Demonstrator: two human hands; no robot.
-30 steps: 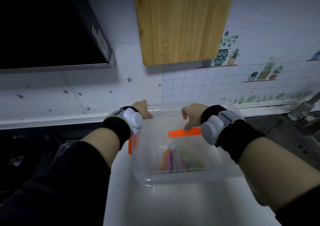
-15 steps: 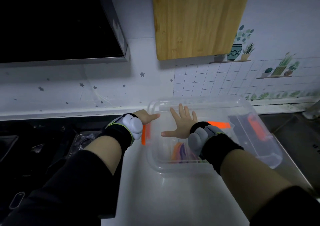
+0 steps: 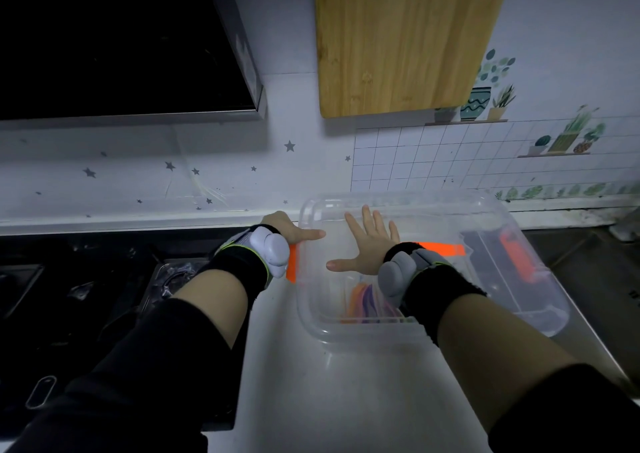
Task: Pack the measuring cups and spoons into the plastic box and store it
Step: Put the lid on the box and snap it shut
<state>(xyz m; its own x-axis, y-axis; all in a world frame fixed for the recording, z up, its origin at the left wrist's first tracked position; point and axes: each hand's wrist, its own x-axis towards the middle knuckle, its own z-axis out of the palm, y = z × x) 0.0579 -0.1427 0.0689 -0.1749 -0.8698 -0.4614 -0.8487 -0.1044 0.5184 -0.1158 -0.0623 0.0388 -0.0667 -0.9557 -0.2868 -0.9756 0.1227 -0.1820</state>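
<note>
A clear plastic box (image 3: 346,334) with orange latches stands on the white counter, its clear lid (image 3: 450,217) lying on top. Coloured measuring cups and spoons (image 3: 363,302) show through its near wall. My right hand (image 3: 369,244) lies flat on the lid with fingers spread. My left hand (image 3: 291,232) rests at the box's left rim, thumb on the lid's edge, above the left orange latch (image 3: 292,269). Another orange latch (image 3: 517,258) sits on the right side.
A dark hob (image 3: 86,289) lies left of the counter, under a black hood (image 3: 114,40). A wooden wall cupboard (image 3: 405,36) hangs above the box. The tiled wall runs just behind it, and a sink (image 3: 599,279) is at the right.
The box has gone from held up in both hands to standing on the counter. My right hand opened and laid itself flat on the lid. Since half a second ago little has moved.
</note>
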